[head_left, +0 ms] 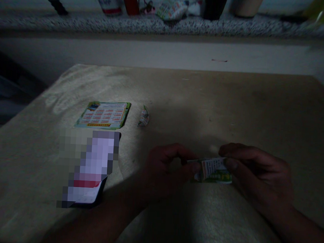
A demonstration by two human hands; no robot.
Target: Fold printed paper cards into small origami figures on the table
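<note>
My left hand [170,171] pinches the left end of a small folded printed paper [216,172], thumb on top. The right end is between the thumb and fingers of my right hand [262,179]. This paper is green and white with dark print, and part of it lies under my fingers. Beyond my left hand, a small folded paper piece [144,117] stands on the table. To its left lies a stack of printed cards [105,115] with a calendar-like grid on top. A phone [97,165] with a lit, pixelated screen rests left of my left hand.
The tan table [246,115] reaches a white wall. Above it runs a speckled stone sill [145,26] bearing a red-and-white can [108,2], a red container [130,2], a crumpled printed piece [172,9], a dark cup [215,6] and a beige container [248,5]. The light is dim.
</note>
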